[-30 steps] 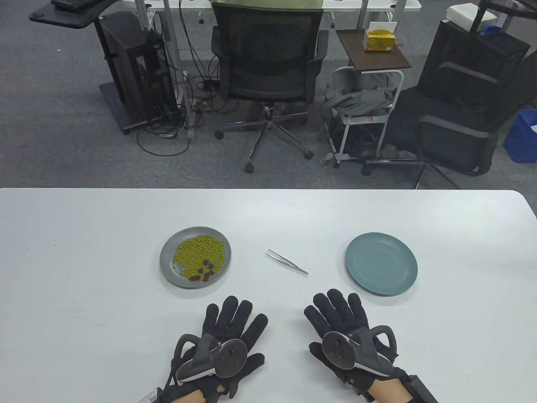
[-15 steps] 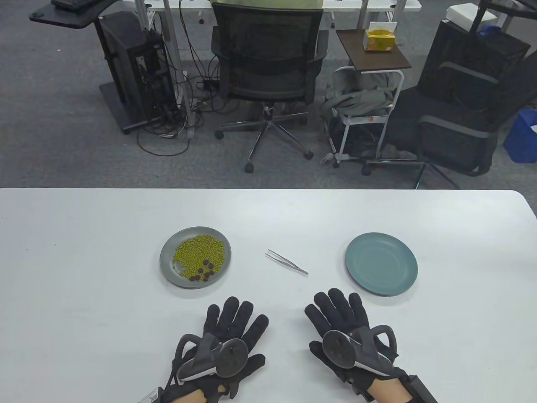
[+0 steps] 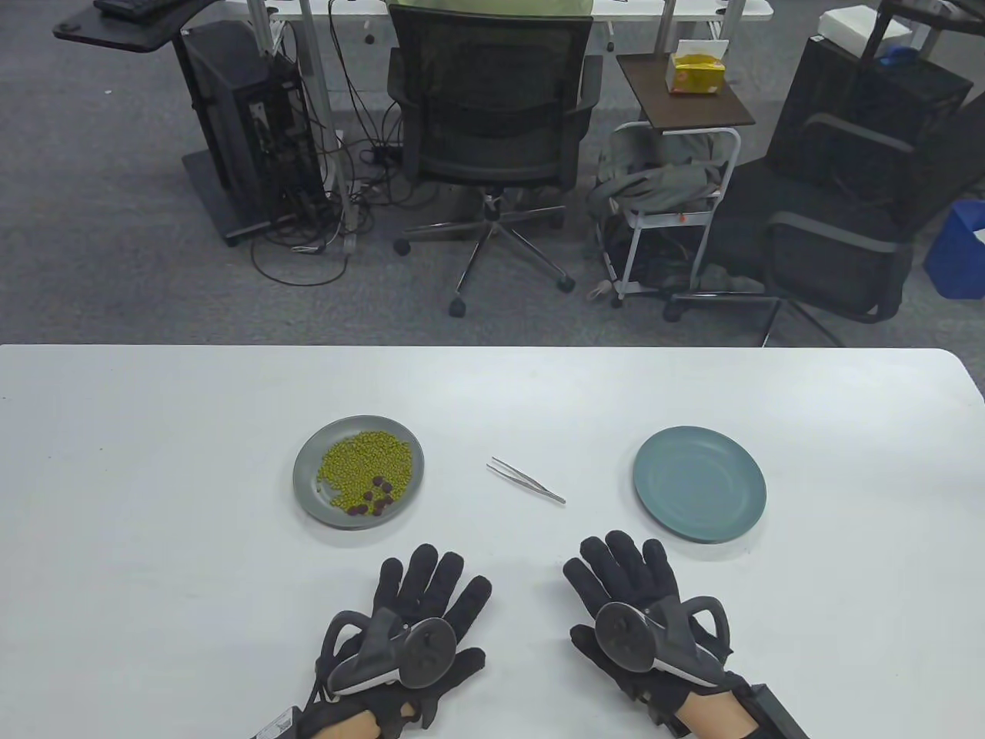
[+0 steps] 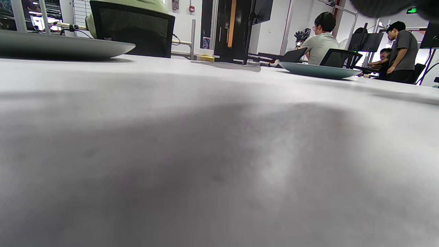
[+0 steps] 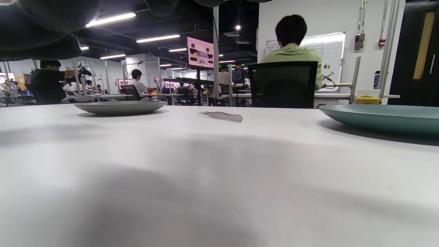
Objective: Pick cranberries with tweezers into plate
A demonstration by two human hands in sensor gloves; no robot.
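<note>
One pair of tweezers [image 3: 526, 480] lying diagonally, tips up-left

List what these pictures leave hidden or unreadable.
- Cranberries: table view, too small to count.
- Grey plate contents: both wrist views, hidden behind its rim.
- Tweezers: left wrist view, a blur.
- Left hand, right hand: palms hidden; wrist views crop the fingers.
</note>
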